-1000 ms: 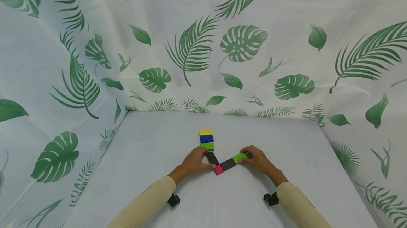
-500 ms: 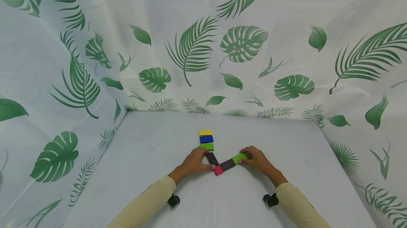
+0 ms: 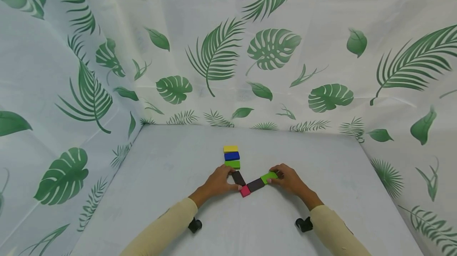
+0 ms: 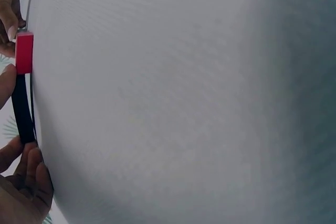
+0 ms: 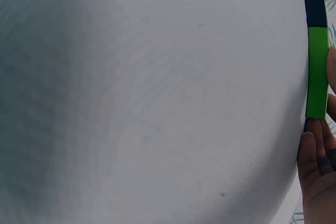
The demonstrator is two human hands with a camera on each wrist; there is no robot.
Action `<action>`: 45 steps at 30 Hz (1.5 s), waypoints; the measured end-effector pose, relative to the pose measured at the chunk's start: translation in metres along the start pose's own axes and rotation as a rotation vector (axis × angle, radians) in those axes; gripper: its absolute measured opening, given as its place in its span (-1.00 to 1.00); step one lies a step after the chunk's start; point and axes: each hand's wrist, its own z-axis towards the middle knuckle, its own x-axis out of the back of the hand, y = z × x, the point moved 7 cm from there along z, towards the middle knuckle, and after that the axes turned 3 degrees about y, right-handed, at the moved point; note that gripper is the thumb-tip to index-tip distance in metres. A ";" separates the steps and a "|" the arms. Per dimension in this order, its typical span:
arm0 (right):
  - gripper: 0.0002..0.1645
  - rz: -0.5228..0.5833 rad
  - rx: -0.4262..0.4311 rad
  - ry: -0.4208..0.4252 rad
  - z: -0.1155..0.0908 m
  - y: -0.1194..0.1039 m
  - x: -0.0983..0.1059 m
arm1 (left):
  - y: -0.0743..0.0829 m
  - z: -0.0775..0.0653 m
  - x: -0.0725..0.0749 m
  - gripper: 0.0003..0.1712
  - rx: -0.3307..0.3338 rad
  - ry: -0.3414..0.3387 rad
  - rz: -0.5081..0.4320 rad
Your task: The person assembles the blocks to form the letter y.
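In the head view, my left hand [image 3: 217,180] holds a black block [image 3: 238,178] by its ends, the thumb near the pink-red block [image 3: 244,191]. The left wrist view also shows this black block [image 4: 22,108] between thumb and fingers, touching the red block [image 4: 24,52]. My right hand [image 3: 288,178] grips a light green block [image 3: 268,177], its fingers at the outer end. That green block [image 5: 317,72] lies end to end with a second black block [image 3: 256,185], which meets the red one. Together these blocks form a bent, V-like row lying flat.
Behind the left hand, a yellow block [image 3: 230,149], a blue block [image 3: 232,155] and another green block [image 3: 232,164] lie in a column on the white table [image 3: 171,149]. Black wrist devices [image 3: 195,225] sit under both forearms. A leaf-print sheet [image 3: 221,101] borders the table.
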 end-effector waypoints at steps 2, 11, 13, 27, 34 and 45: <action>-0.51 -0.004 -0.007 0.000 0.000 0.000 0.000 | -0.001 0.000 0.000 -0.21 0.005 -0.003 -0.004; -0.52 0.000 -0.001 0.001 0.001 0.001 0.000 | -0.001 0.001 0.000 -0.24 0.004 -0.012 -0.009; -0.52 0.002 -0.001 0.002 0.001 0.001 0.000 | -0.001 0.001 0.000 -0.24 0.004 -0.016 -0.012; -0.52 0.013 0.001 0.003 0.000 0.001 0.001 | -0.006 0.001 0.003 -0.33 0.012 0.026 -0.035; -0.52 0.002 -0.005 0.000 -0.001 0.000 0.001 | -0.010 0.003 0.016 -0.59 0.030 0.114 -0.087; -0.51 -0.006 0.003 0.003 0.000 0.000 0.001 | -0.007 0.019 0.033 -0.62 -0.084 0.096 0.045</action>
